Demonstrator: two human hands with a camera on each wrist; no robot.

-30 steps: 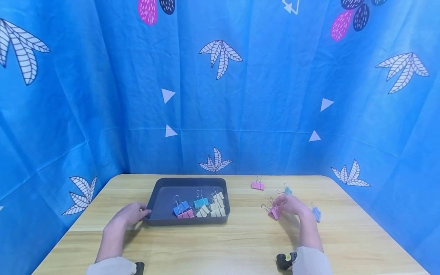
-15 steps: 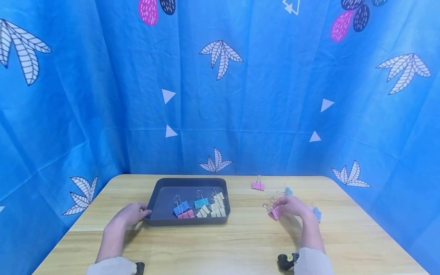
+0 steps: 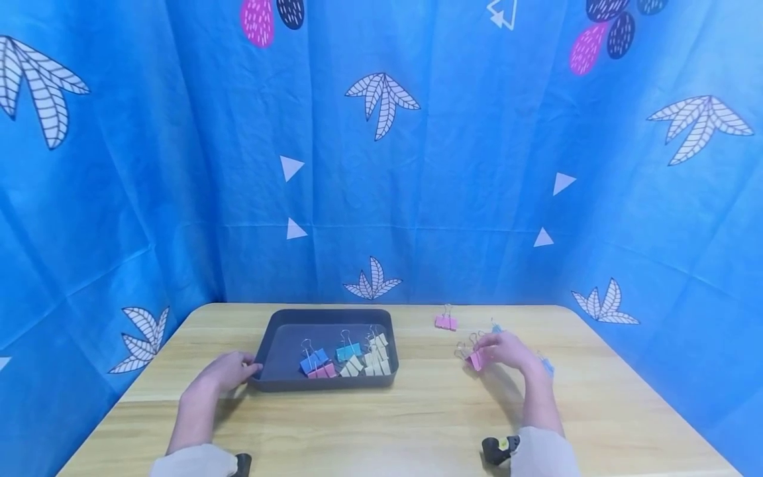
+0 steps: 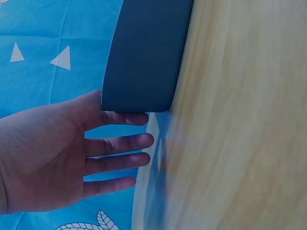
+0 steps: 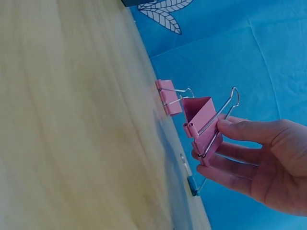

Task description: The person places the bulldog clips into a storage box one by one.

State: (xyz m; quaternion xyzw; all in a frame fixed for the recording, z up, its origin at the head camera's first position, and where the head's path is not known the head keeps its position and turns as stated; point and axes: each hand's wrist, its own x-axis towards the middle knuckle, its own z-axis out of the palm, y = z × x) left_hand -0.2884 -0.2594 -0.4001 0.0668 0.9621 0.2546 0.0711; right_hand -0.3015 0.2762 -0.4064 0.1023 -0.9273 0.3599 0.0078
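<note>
My right hand (image 3: 505,351) pinches a pink binder clip (image 5: 206,120) between thumb and fingers, just above the table. Its wire handles point up and away from the palm. At the left, my left hand (image 3: 225,372) grips the near left corner of a dark grey tray (image 3: 324,385), thumb over the rim and index finger against the outside wall; the other fingers extend straight in the left wrist view. Inside the tray lie a blue binder clip (image 3: 314,361), a pink one, a teal one (image 3: 348,352) and several pale yellow ones (image 3: 377,363).
Another pink binder clip (image 3: 446,322) lies farther back on the wooden table (image 3: 357,430). A teal clip (image 5: 193,185) and a light blue clip (image 3: 548,366) sit behind and beside the right hand, partly hidden. A blue patterned curtain (image 3: 477,165) surrounds the table.
My right hand has lifted the pink binder clip slightly off the table. The left hand and the tray have stayed in place.
</note>
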